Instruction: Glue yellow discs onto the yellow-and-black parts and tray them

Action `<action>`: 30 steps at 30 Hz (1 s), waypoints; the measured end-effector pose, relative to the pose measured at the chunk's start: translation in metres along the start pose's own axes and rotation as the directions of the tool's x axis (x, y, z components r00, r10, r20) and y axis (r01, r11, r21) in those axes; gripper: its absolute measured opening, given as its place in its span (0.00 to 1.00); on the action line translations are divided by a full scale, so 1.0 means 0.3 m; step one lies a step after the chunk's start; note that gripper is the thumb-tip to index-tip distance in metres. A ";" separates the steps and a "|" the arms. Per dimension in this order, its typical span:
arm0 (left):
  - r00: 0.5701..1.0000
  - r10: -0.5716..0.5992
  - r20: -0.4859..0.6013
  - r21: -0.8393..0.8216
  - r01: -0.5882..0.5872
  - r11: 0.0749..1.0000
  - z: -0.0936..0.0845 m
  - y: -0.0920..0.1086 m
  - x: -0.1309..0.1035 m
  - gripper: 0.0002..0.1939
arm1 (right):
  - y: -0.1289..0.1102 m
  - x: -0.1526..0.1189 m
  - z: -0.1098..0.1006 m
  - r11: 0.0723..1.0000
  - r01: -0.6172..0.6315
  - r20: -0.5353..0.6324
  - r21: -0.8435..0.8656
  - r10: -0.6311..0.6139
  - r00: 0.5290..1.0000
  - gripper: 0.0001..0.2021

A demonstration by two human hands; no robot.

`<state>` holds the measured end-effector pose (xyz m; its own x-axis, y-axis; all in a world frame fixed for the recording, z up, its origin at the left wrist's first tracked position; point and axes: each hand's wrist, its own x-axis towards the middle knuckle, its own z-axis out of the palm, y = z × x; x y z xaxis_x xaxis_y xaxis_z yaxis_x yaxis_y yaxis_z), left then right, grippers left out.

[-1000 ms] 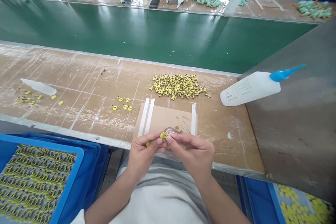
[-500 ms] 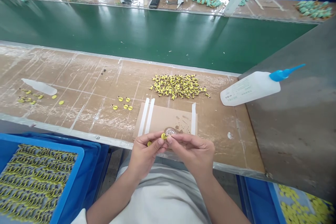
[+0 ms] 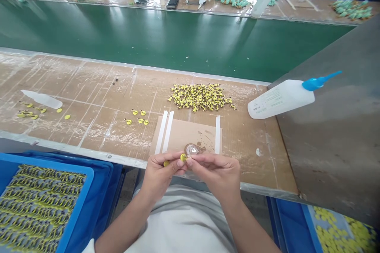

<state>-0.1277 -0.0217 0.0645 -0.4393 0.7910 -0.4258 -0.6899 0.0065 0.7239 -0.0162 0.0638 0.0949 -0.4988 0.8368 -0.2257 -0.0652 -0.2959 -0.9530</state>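
Observation:
My left hand [image 3: 162, 172] is closed, pinching a small yellow disc [image 3: 183, 157] between thumb and forefinger. Part of another yellow disc [image 3: 166, 163] shows between its fingers. Fingertip to fingertip with it, my right hand [image 3: 218, 170] is closed too, at the disc's right edge; a tiny dark piece seems to be in its pinch, too small to make out. Just beyond the fingertips a puddle of clear, shiny liquid [image 3: 192, 149] lies on a cardboard sheet [image 3: 184, 130] taped down with white strips. Farther back is a heap of small yellow-and-black pieces [image 3: 202, 97].
Several yellow discs with dark pieces [image 3: 140, 120] lie left of the cardboard. A white bottle with a blue nozzle [image 3: 282, 99] leans against a metal panel [image 3: 332, 134] at right. Blue trays [image 3: 89, 189] stand below the bench. Across the green belt [image 3: 166, 39] co-workers sit.
Both hands have shifted very slightly down and left in the picture, along with a small shift of the whole view. The pinch on the disc stays the same.

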 end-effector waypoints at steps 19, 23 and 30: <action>0.999 0.036 -0.019 0.057 -0.035 0.998 -0.016 0.023 -0.006 0.09 | -0.009 -0.006 0.032 0.999 -0.005 -0.025 0.045 0.006 1.000 0.06; 1.000 0.019 0.004 0.071 -0.020 0.997 -0.018 0.022 -0.004 0.10 | 0.004 0.002 0.018 1.000 0.010 -0.042 0.022 -0.009 0.999 0.07; 0.998 0.066 0.001 0.090 -0.066 0.994 -0.017 0.024 -0.006 0.10 | 0.022 0.006 0.010 0.999 0.032 0.009 0.027 -0.033 0.999 0.05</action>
<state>-0.1348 -0.0261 0.0677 -0.4835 0.7903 -0.3764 -0.6046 0.0095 0.7965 -0.0200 0.0620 0.0888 -0.5044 0.8417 -0.1925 -0.1043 -0.2807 -0.9541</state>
